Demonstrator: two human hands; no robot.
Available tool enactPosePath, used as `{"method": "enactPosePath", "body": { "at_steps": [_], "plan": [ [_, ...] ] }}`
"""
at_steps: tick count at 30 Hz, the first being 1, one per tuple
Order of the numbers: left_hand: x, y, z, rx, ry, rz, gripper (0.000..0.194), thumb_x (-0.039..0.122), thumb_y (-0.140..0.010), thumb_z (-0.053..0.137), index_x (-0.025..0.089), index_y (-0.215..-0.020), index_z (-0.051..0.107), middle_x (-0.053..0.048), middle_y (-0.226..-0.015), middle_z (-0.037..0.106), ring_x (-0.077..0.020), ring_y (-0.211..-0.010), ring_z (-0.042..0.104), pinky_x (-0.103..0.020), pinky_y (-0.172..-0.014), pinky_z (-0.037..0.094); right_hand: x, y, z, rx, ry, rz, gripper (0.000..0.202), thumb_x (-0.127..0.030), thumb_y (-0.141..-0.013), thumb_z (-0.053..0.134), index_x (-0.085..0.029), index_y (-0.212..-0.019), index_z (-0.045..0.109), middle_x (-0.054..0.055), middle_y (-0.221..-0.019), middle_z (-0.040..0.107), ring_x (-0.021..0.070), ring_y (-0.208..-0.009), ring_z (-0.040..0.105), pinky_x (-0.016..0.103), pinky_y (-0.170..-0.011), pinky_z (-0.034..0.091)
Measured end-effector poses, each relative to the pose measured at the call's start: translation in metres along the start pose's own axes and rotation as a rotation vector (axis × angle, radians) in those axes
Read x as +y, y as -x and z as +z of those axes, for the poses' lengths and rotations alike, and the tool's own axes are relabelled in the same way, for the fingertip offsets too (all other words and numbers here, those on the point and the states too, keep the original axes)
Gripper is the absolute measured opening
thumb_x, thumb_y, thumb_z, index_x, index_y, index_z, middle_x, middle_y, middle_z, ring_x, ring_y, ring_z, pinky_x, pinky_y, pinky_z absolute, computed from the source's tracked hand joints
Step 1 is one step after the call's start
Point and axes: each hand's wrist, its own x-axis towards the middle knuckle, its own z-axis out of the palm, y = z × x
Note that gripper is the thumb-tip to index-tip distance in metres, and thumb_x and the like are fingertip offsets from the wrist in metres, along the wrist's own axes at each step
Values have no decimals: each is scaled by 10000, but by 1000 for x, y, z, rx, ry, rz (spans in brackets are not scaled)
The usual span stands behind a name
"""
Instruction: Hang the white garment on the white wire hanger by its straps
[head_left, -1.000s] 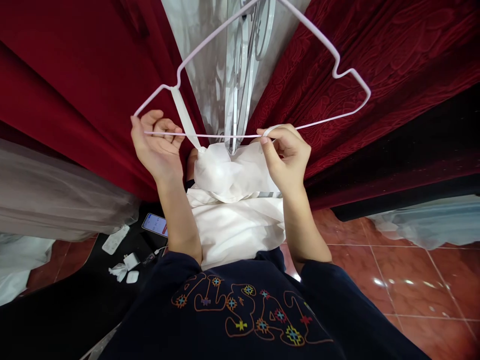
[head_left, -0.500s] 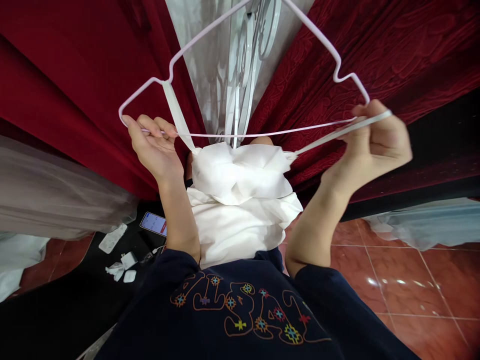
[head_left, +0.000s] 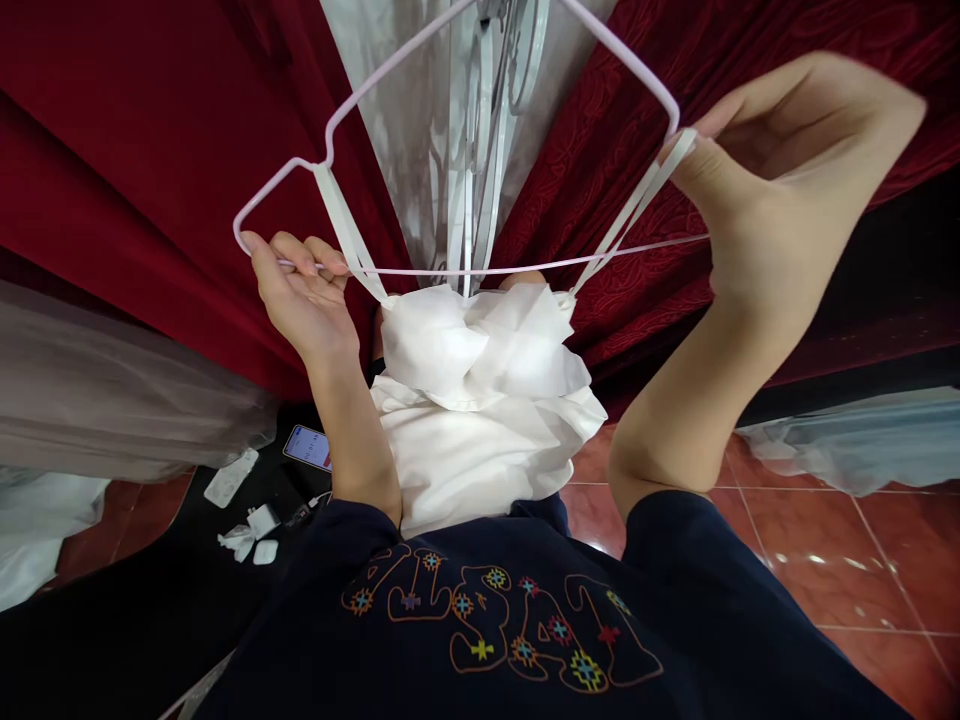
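A pale pink clothes hanger (head_left: 397, 66) is held up in front of me, its top cut off by the view's edge. My left hand (head_left: 311, 290) grips its lower left corner, fingers curled round the bottom bar. One strap of a white garment (head_left: 480, 430) sits in the hanger's left notch. With thumb and fingers, my right hand (head_left: 757, 170) pinches the garment's other strap (head_left: 637, 205) at the hanger's right notch, which the hand partly hides. The ruffled garment hangs below the bar and rests over my lap.
Red curtains (head_left: 150, 130) hang on both sides, with a silvery ornate panel (head_left: 480, 130) between them. At the lower left, a black surface (head_left: 135, 610) holds a phone (head_left: 307, 447), a white charger (head_left: 262, 520) and small white items. Red floor tiles (head_left: 817, 540) show at the right.
My right hand has moved up and inward, from the hanger's lower right end to its right notch, bringing the right strap with it. My left hand stays in about the same place.
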Motion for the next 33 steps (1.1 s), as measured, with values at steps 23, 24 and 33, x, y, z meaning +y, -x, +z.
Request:
{"method": "enactPosePath", "body": {
  "at_steps": [23,24,33],
  "plan": [
    [-12,36,-6,-118,-322,6,365,529,-1042,804,194,-898,788,-83,-918,766,-166,-796,660,-235,-652,495,31,124,105,-273,-19,-30,422,-552,-1081,567,-332,-1430,657,75,-1337,615,148,-842,578,406,-760,617],
    [-11,40,-7,-165,-395,-17,351,508,-1029,820,193,-873,804,-84,-902,773,-162,-746,632,-236,-601,459,31,124,108,-253,-21,-26,413,-555,-1083,565,-335,-1418,663,77,-1329,619,159,-863,592,399,-745,605],
    [55,53,7,-417,-347,-129,464,630,-913,908,184,-1038,887,-152,-1017,812,-151,-540,488,-314,-406,249,42,117,128,-160,-25,16,378,-582,-1098,527,-294,-1258,713,82,-1241,642,173,-903,589,367,-720,554]
  ]
}}
